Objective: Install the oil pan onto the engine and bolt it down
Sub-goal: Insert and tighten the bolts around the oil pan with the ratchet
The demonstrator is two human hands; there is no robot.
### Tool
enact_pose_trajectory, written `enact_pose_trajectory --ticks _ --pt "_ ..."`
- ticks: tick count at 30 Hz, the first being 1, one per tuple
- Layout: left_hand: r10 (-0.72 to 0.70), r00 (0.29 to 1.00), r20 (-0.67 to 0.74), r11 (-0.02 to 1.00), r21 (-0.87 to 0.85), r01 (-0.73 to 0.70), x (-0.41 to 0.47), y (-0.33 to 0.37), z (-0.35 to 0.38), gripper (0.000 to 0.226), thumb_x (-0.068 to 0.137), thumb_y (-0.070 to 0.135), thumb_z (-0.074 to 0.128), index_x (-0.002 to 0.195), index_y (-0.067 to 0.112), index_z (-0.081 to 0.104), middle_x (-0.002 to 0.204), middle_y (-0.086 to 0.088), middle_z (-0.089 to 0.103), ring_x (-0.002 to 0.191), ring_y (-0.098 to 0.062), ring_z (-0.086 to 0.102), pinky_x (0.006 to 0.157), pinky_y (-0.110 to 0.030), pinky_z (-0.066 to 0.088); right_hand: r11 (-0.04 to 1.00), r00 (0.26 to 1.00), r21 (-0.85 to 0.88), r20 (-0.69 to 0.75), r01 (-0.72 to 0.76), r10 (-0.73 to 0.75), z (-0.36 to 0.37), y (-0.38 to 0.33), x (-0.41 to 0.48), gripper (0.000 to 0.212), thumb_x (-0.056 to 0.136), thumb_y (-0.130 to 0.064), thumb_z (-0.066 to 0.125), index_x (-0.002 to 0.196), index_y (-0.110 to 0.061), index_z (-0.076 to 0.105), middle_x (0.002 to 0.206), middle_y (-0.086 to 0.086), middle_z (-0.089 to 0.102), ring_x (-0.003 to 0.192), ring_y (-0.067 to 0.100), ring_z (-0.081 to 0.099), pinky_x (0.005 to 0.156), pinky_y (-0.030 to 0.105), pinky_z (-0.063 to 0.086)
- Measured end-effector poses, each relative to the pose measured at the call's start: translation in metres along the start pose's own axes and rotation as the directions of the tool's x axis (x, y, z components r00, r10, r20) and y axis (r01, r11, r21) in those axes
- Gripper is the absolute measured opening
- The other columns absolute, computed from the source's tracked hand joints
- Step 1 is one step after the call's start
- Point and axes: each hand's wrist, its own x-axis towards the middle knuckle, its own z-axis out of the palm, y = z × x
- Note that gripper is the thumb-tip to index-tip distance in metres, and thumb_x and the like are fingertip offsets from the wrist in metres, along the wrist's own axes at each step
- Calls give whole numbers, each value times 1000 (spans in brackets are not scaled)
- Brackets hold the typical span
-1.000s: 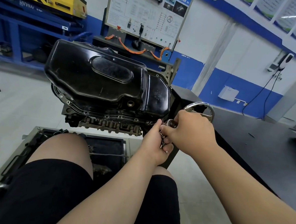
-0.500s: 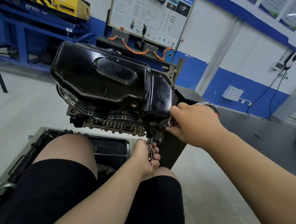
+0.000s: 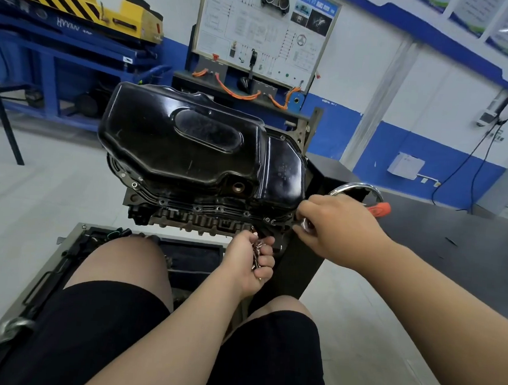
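Workshop bay, blue-and-white wall, wiring board point(image 3: 265, 29) at the back, grey floor. Pan point(image 3: 184, 146) is already seated on the upturned engine point(image 3: 185, 221), which hangs on the black stand point(image 3: 301, 269) right in front of the person's knees. A second ago both hands were together at the near right corner, with the right taking a fastener from the left. Since then they have split: left hand point(image 3: 250, 259) has dropped below the flange point(image 3: 204, 208), fingers curled round a bunch of spare bolts point(image 3: 257, 250). Right hand point(image 3: 334, 224) has moved to the flange's right corner, thumb and fingertips pinching one bolt point(image 3: 305, 224) at the edge. Cannot tell if it is in its hole yet, as the fingers cover the tip. Judgement: hand-starting phase, early on. Several flange holes along the near edge look like they have heads in them, but it is too small to say which are filled. Chrome handwheel point(image 3: 355, 188) sits just behind the right hand (red grip beside it), so there is little room at that corner. Next call: spin the bolt in by fingers and feel for cross-threading before any tool goes on. Risk: a spare slipping out of the left fist into the open case point(image 3: 74, 241) on the floor below.
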Motion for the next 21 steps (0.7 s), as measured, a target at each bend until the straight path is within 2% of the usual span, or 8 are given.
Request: enact_pose_trajectory --ticks 2,4,7,9,13,16,21 --pt "25 1000 -8 1000 15 -25 2 2 0 26 91 23 34 83 10 56 50 3 41 33 -8 30 30 -12 17 999 996 47 -89 -26 30 -10 3 0 20 85 -36 58 80 -16 57 74 -2 55 64 22 55 57 27 33" --pt "62 998 -31 998 28 -61 6 4 1 21 91 18 34 85 13 53 51 3 43 34 -8 31 30 -12 17 992 986 96 -134 -87 99 -18 3 -2 20 83 -36 60 75 -18 52 69 -5 52 59 19 51 53 26 32" --pt "83 996 -43 996 17 -82 11 5 0 17 95 17 35 87 15 50 54 4 49 34 -7 33 29 -13 17 965 977 204 -98 -167 190 -24 0 -5 17 83 -41 54 78 -26 48 73 -9 53 66 15 50 57 28 40" --pt "71 997 -30 997 5 -71 13 5 -2 18 97 18 37 86 14 51 56 4 52 34 -6 35 27 -14 17 946 974 265 -78 -185 212 -24 -2 -7 15 83 -42 53 81 -29 49 75 -10 54 69 12 50 59 27 40" --pt "62 998 -24 998 20 -62 14 2 -6 19 98 21 40 84 13 51 57 5 55 35 -6 36 26 -16 18 940 972 278 -67 -199 226 -23 -1 -12 15 85 -43 53 84 -27 54 75 -10 56 69 11 51 54 24 37" --pt "56 998 -41 998 27 -55 16 1 -10 16 98 20 42 87 14 51 58 5 56 35 -6 36 27 -15 18 921 962 319 -84 -222 261 -25 2 -13 17 84 -44 54 85 -27 55 73 -11 55 68 10 51 56 25 40" --pt "-6 998 -58 995 -101 0 21 3 -12 18 95 14 39 78 12 47 62 1 45 35 -7 37 27 -15 19 890 949 389 -102 -238 298 -30 3 -15 24 82 -48 50 87 -26 58 73 -11 57 67 9 53 60 30 49"
